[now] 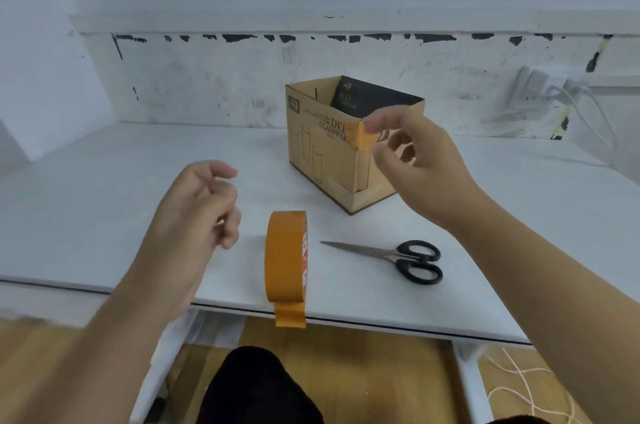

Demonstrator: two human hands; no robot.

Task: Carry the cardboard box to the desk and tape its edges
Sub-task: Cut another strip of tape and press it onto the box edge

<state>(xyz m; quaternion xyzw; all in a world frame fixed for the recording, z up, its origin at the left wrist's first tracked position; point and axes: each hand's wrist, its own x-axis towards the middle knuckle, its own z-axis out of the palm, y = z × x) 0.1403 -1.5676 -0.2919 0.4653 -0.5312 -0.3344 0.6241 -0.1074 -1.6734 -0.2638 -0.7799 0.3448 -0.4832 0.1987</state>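
Observation:
An open-topped cardboard box (pixel 323 146) printed with glassware drawings stands on the white desk (pixel 104 209), one corner facing me. A short orange tape strip (pixel 366 139) wraps the top of that near corner. My right hand (pixel 415 160) hovers at this corner, fingers spread, fingertips at or just off the strip. My left hand (pixel 201 212) floats above the desk left of the box, fingers loosely curled, holding nothing. An orange tape roll (pixel 285 255) stands on edge at the desk's front, its loose end hanging over the edge. Black-handled scissors (pixel 398 259) lie right of the roll.
A scuffed white wall backs the desk. White cables (pixel 585 112) run along the far right of the desk. Below the front edge are a wooden floor, my dark-clothed knee (pixel 256 389), and a string tangle (pixel 530 389) at the lower right.

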